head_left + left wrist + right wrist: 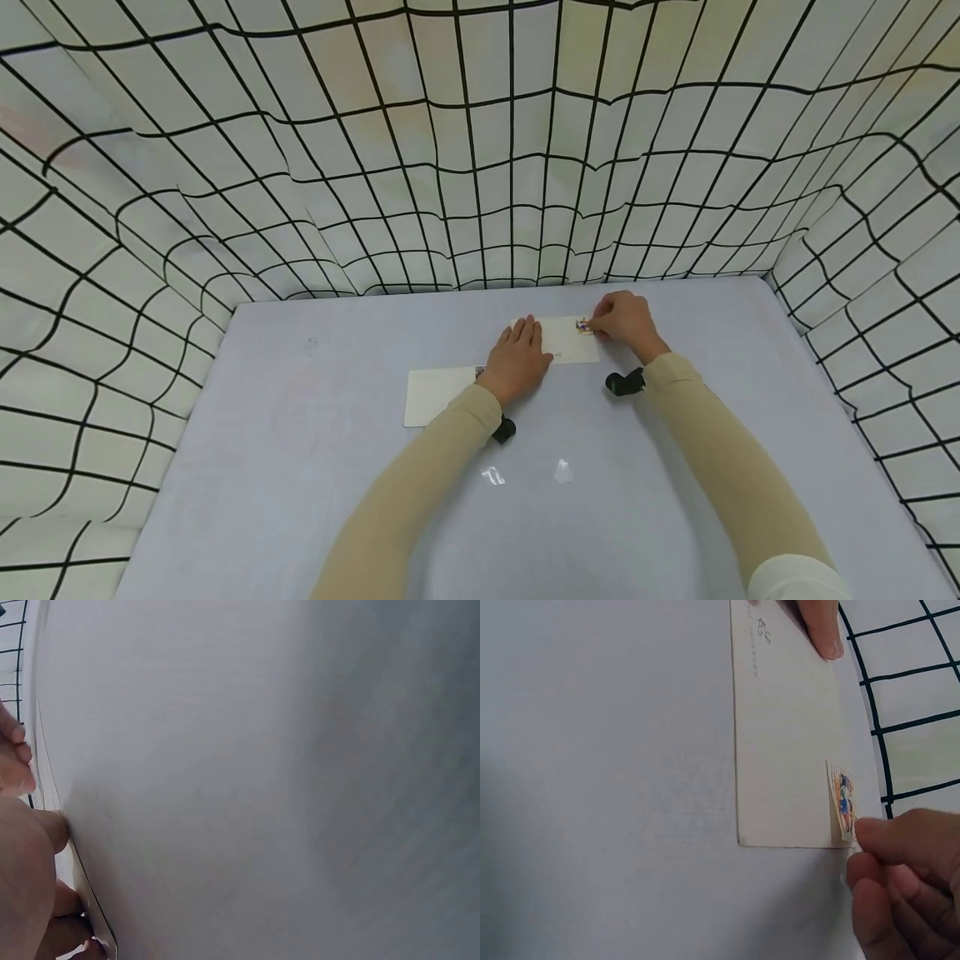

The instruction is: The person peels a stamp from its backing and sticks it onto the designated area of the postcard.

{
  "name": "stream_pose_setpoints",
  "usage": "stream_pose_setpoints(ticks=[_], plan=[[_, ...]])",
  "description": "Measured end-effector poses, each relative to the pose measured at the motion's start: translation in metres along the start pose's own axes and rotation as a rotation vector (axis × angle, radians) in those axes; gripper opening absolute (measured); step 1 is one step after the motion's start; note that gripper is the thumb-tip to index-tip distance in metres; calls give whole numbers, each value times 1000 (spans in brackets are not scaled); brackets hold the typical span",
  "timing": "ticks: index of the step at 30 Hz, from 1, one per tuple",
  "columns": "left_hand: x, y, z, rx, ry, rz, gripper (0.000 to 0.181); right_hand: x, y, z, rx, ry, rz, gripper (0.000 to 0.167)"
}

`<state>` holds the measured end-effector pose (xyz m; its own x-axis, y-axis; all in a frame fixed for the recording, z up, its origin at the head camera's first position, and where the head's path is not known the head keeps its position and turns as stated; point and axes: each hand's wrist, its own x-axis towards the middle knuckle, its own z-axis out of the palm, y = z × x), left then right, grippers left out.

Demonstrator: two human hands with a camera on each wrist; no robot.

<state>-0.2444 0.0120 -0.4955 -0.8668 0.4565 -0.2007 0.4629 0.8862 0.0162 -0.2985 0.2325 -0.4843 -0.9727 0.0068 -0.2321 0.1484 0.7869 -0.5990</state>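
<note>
A cream envelope [570, 346] lies flat on the white table, with small printed marks near one edge. My left hand [520, 363] rests on its left part, fingers stretched away from me. At the far right corner, my right hand [625, 322] pinches a small colourful stamp [844, 801] between thumb and fingertips. In the right wrist view the stamp stands at a slant over the envelope and casts a narrow shadow on it. The left wrist view shows mostly bare tabletop, with part of the left hand [26, 877] at its left edge.
A second pale envelope [435, 396] lies to the left, partly under the left forearm, with a dark printed patch at its upper right corner. Dark devices [626, 382] sit at both wrists. Black netting [480, 167] over white walls encloses the table's back and sides.
</note>
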Motion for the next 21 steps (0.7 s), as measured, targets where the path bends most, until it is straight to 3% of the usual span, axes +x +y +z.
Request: stream_pose_setpoints(ticks=[3, 7, 13, 15, 19, 21], plan=[[0, 0, -1, 6, -4, 1, 66, -2, -1, 1, -15, 29, -100, 21], [-1, 1, -2, 2, -3, 8, 66, -5, -3, 6, -67, 10, -219, 32], [-2, 0, -6, 16, 16, 1, 65, -13, -13, 19, -411, 24, -369, 24], [-2, 0, -6, 18, 24, 3, 65, -17, -15, 22, -481, 38, -403, 21], [-2, 1, -4, 13, 11, 1, 66, -25, -11, 26, -468, 21, -424, 15], [-2, 1, -3, 6, 0, -8, 66, -29, -8, 28, -460, 1, -427, 22]])
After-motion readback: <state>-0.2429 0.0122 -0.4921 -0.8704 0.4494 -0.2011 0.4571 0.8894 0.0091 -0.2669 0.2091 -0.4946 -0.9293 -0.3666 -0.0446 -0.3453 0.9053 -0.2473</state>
